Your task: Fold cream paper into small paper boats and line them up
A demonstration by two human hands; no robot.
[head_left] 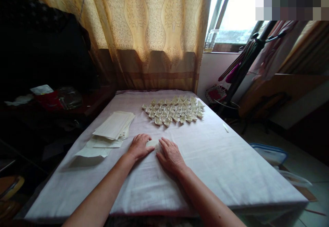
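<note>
A small pale piece of paper [153, 143] lies on the cloth-covered table between my hands. My left hand [139, 146] holds its left side, thumb toward the middle and fingers curled at the far edge. On the right side, my right hand [170, 152] rests on the paper with its fingers together and bent. Both hands partly cover the sheet, so its folds cannot be made out. Beyond them stand several folded paper boats [167, 112] in close rows. To the left is a stack of loose paper sheets [113, 126], the lowest ones sticking out toward me.
A white cloth [221, 175] covers the table. A small paper scrap [225, 128] lies near its right edge. Patterned curtains [156, 21] hang behind. A dark coat stand [244, 62] and a blue-rimmed plastic box [269, 153] are at the right. A red container [48, 100] sits at the left.
</note>
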